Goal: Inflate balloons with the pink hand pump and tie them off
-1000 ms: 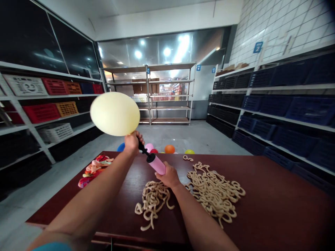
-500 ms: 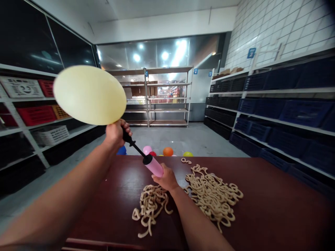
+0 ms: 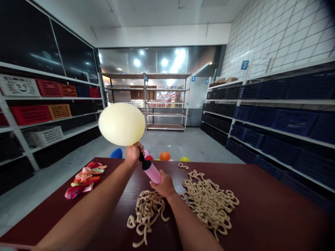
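A pale yellow balloon (image 3: 121, 124), partly blown up, sits at the nozzle end of a pink hand balloon pump (image 3: 153, 173). My left hand (image 3: 134, 154) is closed around the balloon's neck and the pump's black nozzle end; the join itself is hidden by the fingers. My right hand (image 3: 164, 184) grips the pink barrel at its lower end. The black rod between them is pushed in, so the two hands are near each other above the table. Just below lies a small heap of beige curly strands (image 3: 148, 212), and a larger heap (image 3: 209, 200) spreads to the right.
Flat, uninflated balloons (image 3: 85, 177) in mixed colours lie at the left of the dark red table (image 3: 261, 216). Beyond its far edge are inflated balloons, among them an orange balloon (image 3: 164, 156). Shelves with crates stand on both sides, and a metal rack (image 3: 167, 127) at the back.
My left hand has come right and down toward my right hand, pushing the pump's rod into the barrel. The balloon moved with it and appears smaller in view. The flat balloons now show at left.
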A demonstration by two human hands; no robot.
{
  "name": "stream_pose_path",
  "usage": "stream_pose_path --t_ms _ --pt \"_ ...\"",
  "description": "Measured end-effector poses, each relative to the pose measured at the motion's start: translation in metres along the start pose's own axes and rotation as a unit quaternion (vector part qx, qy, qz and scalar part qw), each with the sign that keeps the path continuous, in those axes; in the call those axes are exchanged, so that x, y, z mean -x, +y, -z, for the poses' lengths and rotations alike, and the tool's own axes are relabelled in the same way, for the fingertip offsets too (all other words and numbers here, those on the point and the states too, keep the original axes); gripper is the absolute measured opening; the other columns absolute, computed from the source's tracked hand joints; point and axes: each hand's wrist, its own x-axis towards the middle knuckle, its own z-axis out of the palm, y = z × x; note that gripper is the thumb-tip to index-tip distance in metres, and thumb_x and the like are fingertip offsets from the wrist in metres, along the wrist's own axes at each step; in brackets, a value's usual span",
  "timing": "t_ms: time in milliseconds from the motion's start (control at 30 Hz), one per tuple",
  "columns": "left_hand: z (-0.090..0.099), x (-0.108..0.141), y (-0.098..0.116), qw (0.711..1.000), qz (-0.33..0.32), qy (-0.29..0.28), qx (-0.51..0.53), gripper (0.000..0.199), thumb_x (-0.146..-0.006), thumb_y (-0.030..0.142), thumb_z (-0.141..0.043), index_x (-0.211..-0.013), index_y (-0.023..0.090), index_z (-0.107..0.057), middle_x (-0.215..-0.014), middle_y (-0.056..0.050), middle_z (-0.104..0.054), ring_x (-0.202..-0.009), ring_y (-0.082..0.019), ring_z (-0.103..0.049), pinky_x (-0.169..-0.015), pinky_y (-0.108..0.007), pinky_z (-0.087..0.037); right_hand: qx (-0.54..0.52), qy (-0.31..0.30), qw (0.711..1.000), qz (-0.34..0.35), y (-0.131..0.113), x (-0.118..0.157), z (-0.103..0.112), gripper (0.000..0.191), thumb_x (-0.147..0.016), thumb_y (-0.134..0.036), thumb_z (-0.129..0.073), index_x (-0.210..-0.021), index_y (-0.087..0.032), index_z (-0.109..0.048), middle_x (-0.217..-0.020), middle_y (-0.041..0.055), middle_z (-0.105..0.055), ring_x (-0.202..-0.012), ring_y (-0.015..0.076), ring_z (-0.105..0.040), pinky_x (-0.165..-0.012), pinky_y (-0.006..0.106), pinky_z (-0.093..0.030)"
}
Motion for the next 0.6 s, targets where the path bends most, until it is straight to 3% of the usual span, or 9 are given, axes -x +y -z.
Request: stream_pose_path --t_ms 67,167,467,533,600 --pt "0.000 0.004 -0.009 1.000 -0.003 0.001 -0.007 0.016 -0.057 0.013 -0.044 -0.053 0.020 -0.031 -0.043 0.004 -0.033 -0.035 -0.008 -0.033 -0.032 -0.021 -0.029 -0.001 0.003 1.000 0.007 0.000 0.000 0.001 0.032 -0.063 -0.038 -0.068 -0.084 -0.021 -0.052 -0.077 0.0015 -0.063 -0.070 0.0176 -0.060 -0.061 0.025 -0.039" --pt "0.001 0.005 0.000 1.000 -0.014 0.007 -0.013 0.017 -0.058 0.013 -0.045 -0.053 0.020 -0.030 -0.044 0.004 -0.032 -0.035 -0.008 -0.033 -0.032 -0.021 -0.030 -0.003 0.011 1.000 0.014 -0.002 0.000 0.002 0.034 -0.061 -0.039 -0.069 -0.085 -0.021 -0.051 -0.077 0.0005 -0.063 -0.069 0.0172 -0.059 -0.060 0.025 -0.039" --pt "-0.004 -0.005 0.108 0.992 -0.128 0.009 -0.016 0.016 -0.054 0.009 -0.042 -0.056 0.020 -0.032 -0.047 0.003 -0.033 -0.036 -0.009 -0.033 -0.031 -0.022 -0.030 -0.024 0.017 0.999 0.020 -0.004 -0.002 0.002 0.033 -0.063 -0.037 -0.067 -0.087 -0.022 -0.051 -0.081 0.0006 -0.064 -0.072 0.0167 -0.060 -0.064 0.026 -0.043" --pt "-0.004 -0.009 0.117 0.991 -0.136 0.011 -0.010 0.016 -0.053 0.008 -0.043 -0.056 0.020 -0.032 -0.047 0.003 -0.033 -0.035 -0.008 -0.032 -0.031 -0.021 -0.029 -0.015 0.019 1.000 0.013 -0.003 -0.003 0.000 0.032 -0.063 -0.037 -0.067 -0.087 -0.021 -0.052 -0.081 0.0015 -0.065 -0.072 0.0178 -0.061 -0.064 0.027 -0.044" --pt "-0.003 -0.012 0.111 0.991 -0.134 0.014 -0.012 0.016 -0.053 0.009 -0.043 -0.056 0.020 -0.032 -0.047 0.004 -0.033 -0.035 -0.008 -0.032 -0.031 -0.021 -0.029 -0.003 0.017 1.000 0.004 0.000 -0.002 -0.002 0.032 -0.062 -0.037 -0.068 -0.085 -0.021 -0.052 -0.079 0.0022 -0.065 -0.072 0.0190 -0.061 -0.064 0.027 -0.044"
